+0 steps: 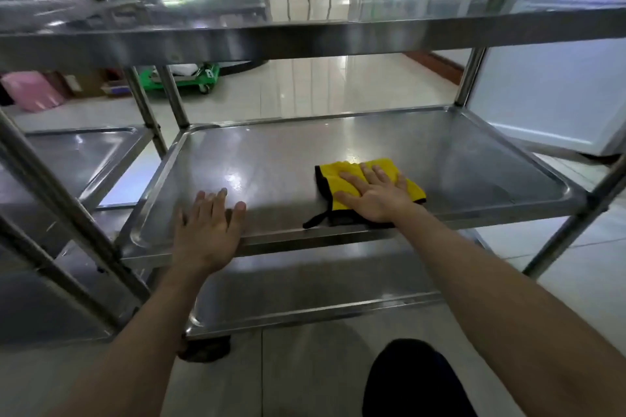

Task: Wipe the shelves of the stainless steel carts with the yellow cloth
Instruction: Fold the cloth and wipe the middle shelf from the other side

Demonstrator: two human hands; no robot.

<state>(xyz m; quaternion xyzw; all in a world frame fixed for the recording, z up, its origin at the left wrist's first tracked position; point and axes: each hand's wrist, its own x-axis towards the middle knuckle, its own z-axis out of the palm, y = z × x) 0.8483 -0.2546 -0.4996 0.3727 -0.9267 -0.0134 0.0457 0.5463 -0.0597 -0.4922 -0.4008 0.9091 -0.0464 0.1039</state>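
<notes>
Facing a stainless steel cart (305, 33) with three shelves, standing just beside a second cart (78, 159) on the left. Working at the middle shelf (271, 152), a shallow tray with a raised rim. Bracing with the left hand (206, 230) laid over that shelf's front rim, grip wide, fingers straight, holding nothing. Pressing the right hand (372, 194) palm-down on the yellow cloth (330, 181), grip wide and flat, not curled round it. Pinning the cloth near the front rim, right of centre, with its black trim loop (315, 220) trailing toward the edge.

Judging the risks from here:
- Dragging the cloth off the front rim, with only palm pressure holding it.
- Snagging the loop on the rim.
- Possibly shifting the cart if the wiping push outweighs the bracing hand.
- Missing the far corners and the channel along the rim.
</notes>
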